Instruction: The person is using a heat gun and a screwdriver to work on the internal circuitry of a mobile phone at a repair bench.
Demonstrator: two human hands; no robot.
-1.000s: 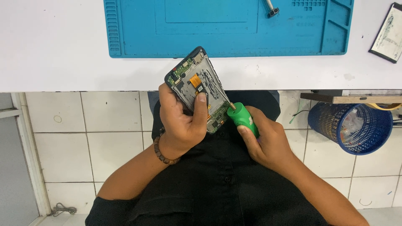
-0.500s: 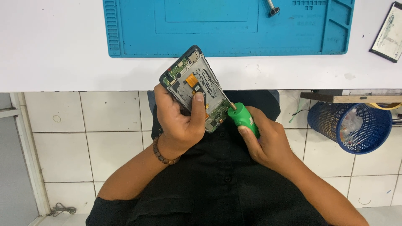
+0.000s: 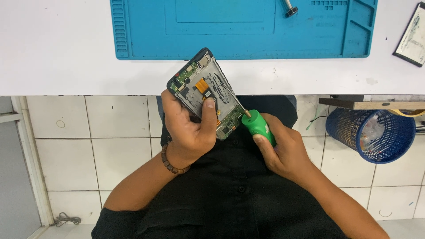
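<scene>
My left hand (image 3: 188, 130) grips an opened smartphone (image 3: 204, 90) with its back cover off, showing green circuit boards and an orange flex cable. My thumb lies across its middle. The phone is tilted, held in front of my body just below the table edge. My right hand (image 3: 283, 150) holds a green-handled screwdriver (image 3: 258, 127), whose metal tip touches the phone's lower right edge near the bottom circuit board. A beaded bracelet sits on my left wrist.
A blue repair mat (image 3: 243, 28) lies on the white table (image 3: 57, 48), with a small metal tool (image 3: 290, 8) on it. A dark flat part (image 3: 411, 35) rests at the table's right. A blue mesh bin (image 3: 376, 132) stands on the tiled floor to the right.
The phone has shifted slightly up and left in my left hand. The screwdriver tip has come off the phone's middle and now sits at its lower right edge.
</scene>
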